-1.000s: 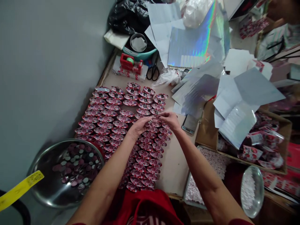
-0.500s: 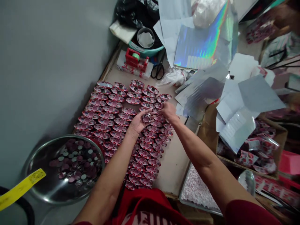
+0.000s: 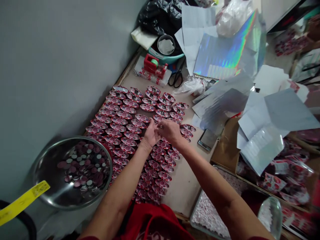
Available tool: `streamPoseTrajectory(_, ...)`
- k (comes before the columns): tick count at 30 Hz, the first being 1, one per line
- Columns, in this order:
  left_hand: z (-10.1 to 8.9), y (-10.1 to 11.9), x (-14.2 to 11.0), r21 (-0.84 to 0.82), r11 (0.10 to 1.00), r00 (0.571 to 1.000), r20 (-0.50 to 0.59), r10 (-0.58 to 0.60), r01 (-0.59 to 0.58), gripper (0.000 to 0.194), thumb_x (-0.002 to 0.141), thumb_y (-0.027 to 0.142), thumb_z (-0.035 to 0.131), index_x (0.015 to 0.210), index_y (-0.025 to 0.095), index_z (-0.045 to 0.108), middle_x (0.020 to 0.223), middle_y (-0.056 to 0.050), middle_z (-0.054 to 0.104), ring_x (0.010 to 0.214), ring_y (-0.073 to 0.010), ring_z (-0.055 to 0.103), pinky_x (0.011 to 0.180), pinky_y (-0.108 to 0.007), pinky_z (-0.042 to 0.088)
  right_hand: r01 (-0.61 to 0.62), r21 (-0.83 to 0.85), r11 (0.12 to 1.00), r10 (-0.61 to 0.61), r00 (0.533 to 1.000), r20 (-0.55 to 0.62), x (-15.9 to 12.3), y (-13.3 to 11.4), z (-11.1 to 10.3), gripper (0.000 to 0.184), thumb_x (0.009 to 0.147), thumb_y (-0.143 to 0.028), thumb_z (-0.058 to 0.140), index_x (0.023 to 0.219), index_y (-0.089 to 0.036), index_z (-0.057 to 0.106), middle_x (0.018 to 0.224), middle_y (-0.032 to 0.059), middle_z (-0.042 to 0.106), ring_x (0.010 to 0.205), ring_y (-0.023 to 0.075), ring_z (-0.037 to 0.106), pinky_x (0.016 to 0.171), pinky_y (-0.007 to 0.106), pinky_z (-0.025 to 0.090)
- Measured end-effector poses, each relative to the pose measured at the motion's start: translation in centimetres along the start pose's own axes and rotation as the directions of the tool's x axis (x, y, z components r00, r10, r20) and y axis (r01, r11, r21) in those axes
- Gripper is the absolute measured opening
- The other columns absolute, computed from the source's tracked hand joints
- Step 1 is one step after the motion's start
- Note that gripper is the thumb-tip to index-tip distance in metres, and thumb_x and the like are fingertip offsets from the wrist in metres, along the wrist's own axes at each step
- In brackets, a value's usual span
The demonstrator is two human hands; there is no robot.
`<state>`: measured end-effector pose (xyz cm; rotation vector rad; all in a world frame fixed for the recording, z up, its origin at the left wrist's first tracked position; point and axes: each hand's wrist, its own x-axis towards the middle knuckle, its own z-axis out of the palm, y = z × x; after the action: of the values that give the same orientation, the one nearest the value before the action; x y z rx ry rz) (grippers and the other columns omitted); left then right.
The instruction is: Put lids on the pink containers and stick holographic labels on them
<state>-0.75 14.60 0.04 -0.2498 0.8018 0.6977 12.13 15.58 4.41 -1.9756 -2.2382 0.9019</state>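
Observation:
My left hand [image 3: 152, 134] is cupped palm up over the rows of oval-topped red and pink packs [image 3: 130, 135]. My right hand [image 3: 171, 131] meets it from the right, its fingers pinched together at the left palm. The small round discs in the left palm are mostly hidden behind the right fingers; whether the right fingertips hold one cannot be seen. Many packs show a pink disc in the middle of the top, while several at the far end have a dark centre. At the left, a steel bowl [image 3: 50, 191] holds loose pink and silver discs [image 3: 83, 165].
A red tape dispenser [image 3: 154, 65] and black scissors [image 3: 177, 78] lie at the back. Silvery sheets [image 3: 220, 108] cover the right side, above a small scale [image 3: 207, 140]. A tray of pale pellets [image 3: 210, 213] and a carton of wrapped packs [image 3: 285, 176] stand at the right.
My right hand has come back from the packs at the right to my left palm, covering the discs there. The view has shifted slightly, uncovering the scale.

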Motion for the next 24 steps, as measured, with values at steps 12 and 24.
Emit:
streamPoseTrajectory(12,1.0,0.4,0.3,-0.028,0.995,0.995,0.032,0.092,-0.091,0.063,0.11,0.057,0.03,0.114,0.012,0.073,0.09,-0.013,0.077,0.087,-0.0217,0.076,0.082,-0.035,0.063,-0.223,0.456,0.862,0.314,0.94,-0.136,3.9,3.1,-1.5,0.028,0.082,-0.028,0.067,0.103,-0.018,0.083,0.089,0.0031,0.082,0.082,0.0204,0.074,0.074,0.026,0.053)
streamPoseTrajectory(24,0.3,7.1,0.5,-0.059,0.962,0.96,0.071,0.272,-0.268,0.067,0.109,0.062,0.029,0.133,0.012,0.068,0.109,-0.017,0.078,0.108,-0.0264,0.075,0.09,-0.039,0.063,-0.375,-0.211,0.903,0.379,0.925,-0.023,14.5,4.0,-2.6,0.026,0.072,-0.033,0.087,0.096,-0.024,0.082,0.102,0.0084,0.081,0.097,0.0278,0.072,0.078,0.031,0.051)
